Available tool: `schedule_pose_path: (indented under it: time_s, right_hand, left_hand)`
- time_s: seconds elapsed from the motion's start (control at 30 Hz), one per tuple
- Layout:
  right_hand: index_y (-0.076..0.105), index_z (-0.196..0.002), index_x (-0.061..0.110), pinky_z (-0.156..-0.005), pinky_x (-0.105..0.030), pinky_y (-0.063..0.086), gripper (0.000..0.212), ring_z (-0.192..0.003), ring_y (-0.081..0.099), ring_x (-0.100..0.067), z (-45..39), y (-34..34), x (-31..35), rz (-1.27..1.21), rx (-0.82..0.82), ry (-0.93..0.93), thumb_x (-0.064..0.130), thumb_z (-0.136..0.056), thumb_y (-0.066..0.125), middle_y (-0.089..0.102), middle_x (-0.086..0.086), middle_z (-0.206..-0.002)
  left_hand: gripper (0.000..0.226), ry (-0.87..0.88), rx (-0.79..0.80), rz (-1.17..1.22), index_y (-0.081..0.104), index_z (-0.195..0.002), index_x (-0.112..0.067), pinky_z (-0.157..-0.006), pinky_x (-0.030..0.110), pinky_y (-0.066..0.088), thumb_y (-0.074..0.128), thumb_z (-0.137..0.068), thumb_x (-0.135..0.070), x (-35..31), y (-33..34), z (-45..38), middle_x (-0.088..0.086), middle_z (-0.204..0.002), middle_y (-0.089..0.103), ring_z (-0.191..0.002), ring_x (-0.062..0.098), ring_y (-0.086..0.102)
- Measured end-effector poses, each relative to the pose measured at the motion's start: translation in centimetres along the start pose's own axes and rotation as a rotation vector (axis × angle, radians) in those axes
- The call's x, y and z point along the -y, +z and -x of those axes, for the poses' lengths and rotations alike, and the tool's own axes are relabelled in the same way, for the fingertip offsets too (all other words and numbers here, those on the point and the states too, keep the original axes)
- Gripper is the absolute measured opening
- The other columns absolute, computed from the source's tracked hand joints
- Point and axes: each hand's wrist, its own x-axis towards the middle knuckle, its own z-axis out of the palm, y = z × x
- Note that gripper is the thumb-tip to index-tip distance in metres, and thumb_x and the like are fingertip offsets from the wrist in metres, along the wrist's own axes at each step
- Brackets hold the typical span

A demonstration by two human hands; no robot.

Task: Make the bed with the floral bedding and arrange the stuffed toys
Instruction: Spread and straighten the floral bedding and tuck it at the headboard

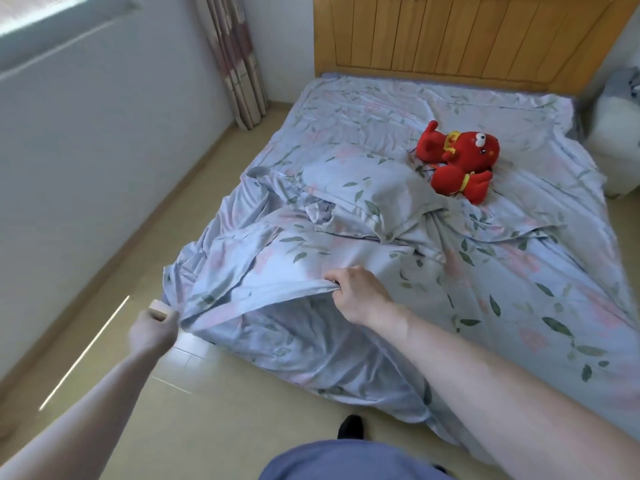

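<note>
Head view: both hands are gripping the floral cover's (346, 258) near edge, left hand (152, 332) clenching a corner, right hand (356, 294) pinching a fold; red toy (457, 161) is lying beside the pillow (363, 192).

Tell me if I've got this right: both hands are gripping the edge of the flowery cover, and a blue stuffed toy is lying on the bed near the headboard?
Not quite: the stuffed toy is red, not blue, as the head view shows. The rest holds.

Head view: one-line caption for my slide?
Both hands grip the pale-blue floral cover's edge; red plush toy lies near the headboard.
</note>
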Motion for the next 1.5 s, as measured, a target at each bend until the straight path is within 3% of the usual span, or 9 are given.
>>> schedule_pose_path:
  time_s: [0.13, 0.27, 0.47, 0.6, 0.77, 0.93, 1.13, 1.3, 1.5]
  right_hand:
    - [0.053, -0.072, 0.016, -0.063, -0.033, 0.026, 0.019, -0.075, 0.042, -0.03, 0.3, 0.5, -1.2, -0.003, 0.007, 0.068, 0.001, -0.081, 0.048, 0.052, 0.0, -0.072]
    - [0.046, -0.064, 0.016, -0.061, -0.033, 0.026, 0.024, -0.073, 0.043, -0.029, 0.9, 1.1, -1.9, -0.062, -0.004, 0.115, 0.005, -0.085, 0.048, 0.05, -0.002, -0.067]
    - [0.063, -0.078, 0.018, -0.061, -0.03, 0.032, 0.014, -0.074, 0.055, -0.028, 2.8, 1.5, -4.7, -0.123, -0.119, 0.255, 0.012, -0.086, 0.054, 0.07, -0.008, -0.083]
    - [0.06, -0.075, 0.013, -0.06, -0.031, 0.031, 0.014, -0.074, 0.057, -0.033, 4.3, 2.1, -5.6, -0.17, -0.194, 0.321, 0.009, -0.085, 0.053, 0.069, -0.01, -0.079]
    - [0.067, -0.103, 0.016, -0.066, -0.033, 0.038, 0.015, -0.089, 0.064, -0.032, 5.1, 3.1, -5.0, -0.234, -0.27, 0.296, 0.015, -0.094, 0.056, 0.074, -0.008, -0.096]
    - [0.057, -0.122, 0.019, -0.067, -0.033, 0.043, 0.022, -0.074, 0.056, -0.019, 7.6, 4.2, -6.9, -0.365, -0.297, 0.368, 0.018, -0.1, 0.054, 0.057, 0.013, -0.073]
    - [0.051, -0.137, 0.024, -0.091, -0.026, 0.047, 0.041, -0.111, 0.059, -0.016, 11.5, 7.1, -11.0, -0.301, -0.054, 0.587, 0.034, -0.098, 0.058, 0.055, 0.003, -0.132]
    - [0.038, -0.147, 0.021, -0.102, -0.036, 0.046, 0.077, -0.124, 0.05, -0.026, 12.3, 9.3, -11.5, -0.273, 0.057, 0.587, 0.054, -0.085, 0.07, 0.046, -0.004, -0.138]
    - [0.061, -0.109, 0.023, -0.088, -0.04, 0.05, 0.02, -0.101, 0.059, -0.029, 10.3, 11.2, -10.3, -0.232, -0.146, 0.705, 0.032, -0.104, 0.043, 0.06, -0.004, -0.113]
  left_hand:
    - [0.034, 0.582, 0.349, 0.073, 0.058, -0.099, -0.018, -0.066, 0.018, 0.048, 0.081, -0.074, -0.02, -4.8, 5.0, 7.4, 0.001, -0.097, 0.061, -0.088, 0.022, 0.06]
    - [0.075, 1.015, 0.46, -0.304, 0.042, -0.128, -0.034, -0.094, 0.03, 0.043, 0.074, -0.067, -0.061, -9.1, 12.0, 13.0, -0.017, -0.128, 0.047, -0.116, 0.007, 0.046]
    - [0.004, 0.803, 0.392, -0.092, 0.054, -0.098, -0.027, -0.07, 0.037, 0.045, 0.054, -0.096, -0.031, -14.0, 16.5, 14.6, -0.005, -0.113, 0.067, -0.102, 0.026, 0.062]
    - [0.049, 0.855, 0.504, -0.241, 0.041, -0.108, -0.026, -0.078, 0.037, 0.042, 0.072, -0.075, -0.044, -14.6, 17.7, 16.9, -0.007, -0.112, 0.047, -0.103, 0.019, 0.048]
    - [0.021, 0.739, 0.335, 0.029, 0.051, -0.103, -0.021, -0.075, 0.045, 0.051, 0.056, -0.085, -0.01, -15.6, 18.6, 17.1, 0.002, -0.106, 0.066, -0.096, 0.031, 0.061]
    - [0.024, 0.797, 0.343, 0.232, 0.058, -0.092, -0.026, -0.059, 0.042, 0.046, 0.044, -0.085, -0.007, -17.1, 16.5, 18.2, -0.001, -0.069, 0.062, -0.065, 0.028, 0.058]
    - [0.028, 0.832, 0.431, 0.25, 0.058, -0.09, -0.024, -0.052, 0.038, 0.043, 0.037, -0.086, -0.005, -19.3, 14.1, 18.8, -0.001, -0.061, 0.058, -0.056, 0.022, 0.053]
    - [0.026, 0.914, 0.35, 0.097, 0.048, -0.075, -0.012, -0.05, 0.034, 0.029, 0.046, -0.099, -0.02, -19.4, 11.3, 18.0, 0.003, -0.053, 0.047, -0.052, 0.023, 0.042]
    - [0.038, 1.04, 0.299, -0.136, 0.052, -0.07, -0.014, -0.051, 0.035, 0.035, 0.055, -0.1, -0.037, -17.5, 8.5, 15.1, 0.007, -0.054, 0.051, -0.055, 0.026, 0.047]
